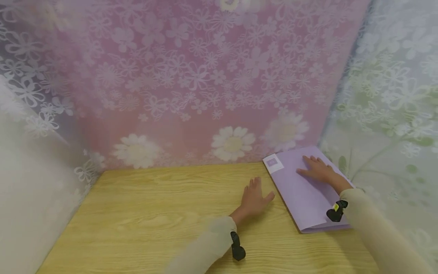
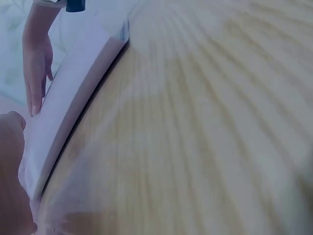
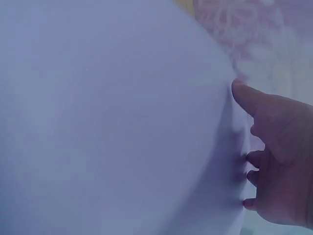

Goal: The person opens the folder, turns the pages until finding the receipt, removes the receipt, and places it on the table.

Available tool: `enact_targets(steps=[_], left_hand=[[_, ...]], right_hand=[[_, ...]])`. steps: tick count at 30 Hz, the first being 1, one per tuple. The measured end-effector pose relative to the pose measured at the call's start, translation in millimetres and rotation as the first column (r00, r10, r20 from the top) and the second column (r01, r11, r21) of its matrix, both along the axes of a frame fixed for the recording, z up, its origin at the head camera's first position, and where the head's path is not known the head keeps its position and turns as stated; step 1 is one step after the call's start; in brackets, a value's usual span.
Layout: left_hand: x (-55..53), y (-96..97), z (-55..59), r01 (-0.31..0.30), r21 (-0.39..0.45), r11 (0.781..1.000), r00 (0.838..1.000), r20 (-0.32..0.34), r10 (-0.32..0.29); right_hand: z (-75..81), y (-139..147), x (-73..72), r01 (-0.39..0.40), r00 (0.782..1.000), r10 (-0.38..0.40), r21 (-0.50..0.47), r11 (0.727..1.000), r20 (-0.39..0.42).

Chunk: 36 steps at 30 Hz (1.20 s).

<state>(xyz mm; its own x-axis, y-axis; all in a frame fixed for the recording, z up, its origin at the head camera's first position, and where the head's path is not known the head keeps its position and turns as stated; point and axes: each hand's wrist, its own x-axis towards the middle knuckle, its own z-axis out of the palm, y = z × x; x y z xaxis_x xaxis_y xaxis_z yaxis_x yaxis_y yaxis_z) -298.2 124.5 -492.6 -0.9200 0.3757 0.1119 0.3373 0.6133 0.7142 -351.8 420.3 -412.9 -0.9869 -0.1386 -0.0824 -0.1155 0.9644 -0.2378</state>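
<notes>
A light purple folder (image 1: 291, 190) with a white label (image 1: 273, 163) at its far left corner lies on the right part of the table. My right hand (image 1: 318, 170) rests on its cover with fingers spread; in the right wrist view the fingertips (image 3: 252, 159) touch the purple surface. Left of the folder, my left hand (image 1: 254, 198) is over the wood with straight fingers and thumb apart, holding nothing. In the left wrist view, the folder (image 2: 73, 93) shows its long edge, with part of the left hand (image 2: 12, 171) at the frame's side.
The wood-grain table (image 1: 154, 213) meets a pink flowered wall covering (image 1: 191, 95) at the back. A pale flowered panel (image 1: 386, 133) stands close along the folder's right side, and a whitish one (image 1: 30, 171) bounds the left. Both wrists wear black camera straps (image 1: 237, 247).
</notes>
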Motion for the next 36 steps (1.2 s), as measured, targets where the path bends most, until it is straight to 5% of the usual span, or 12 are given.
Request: enact_targets(steps=[8,14,28,36], left_hand=[[2.5,42.0,-14.5,-0.035,-0.017,0.999,0.999,0.022,0.036],[3.6,62.3,-20.4,-0.043,-0.075,0.996,0.999,0.005,0.044],[6.7,58.4,-5.1,-0.05,-0.097,0.994,0.998,0.018,0.052],[5.2,52.3,-5.0,-0.095,0.022,0.995,0.992,0.089,0.093]], right_hand=[[-27.2,42.0,8.5,0.037,0.998,-0.034,-0.063,0.997,0.051],[-35.7,52.4,17.9,0.156,0.97,-0.132,-0.106,0.982,0.203],[-31.1,51.6,13.8,0.173,0.973,-0.138,-0.192,0.966,0.184],[-25.6,50.0,14.4,0.198,0.976,-0.154,-0.322,0.926,0.156]])
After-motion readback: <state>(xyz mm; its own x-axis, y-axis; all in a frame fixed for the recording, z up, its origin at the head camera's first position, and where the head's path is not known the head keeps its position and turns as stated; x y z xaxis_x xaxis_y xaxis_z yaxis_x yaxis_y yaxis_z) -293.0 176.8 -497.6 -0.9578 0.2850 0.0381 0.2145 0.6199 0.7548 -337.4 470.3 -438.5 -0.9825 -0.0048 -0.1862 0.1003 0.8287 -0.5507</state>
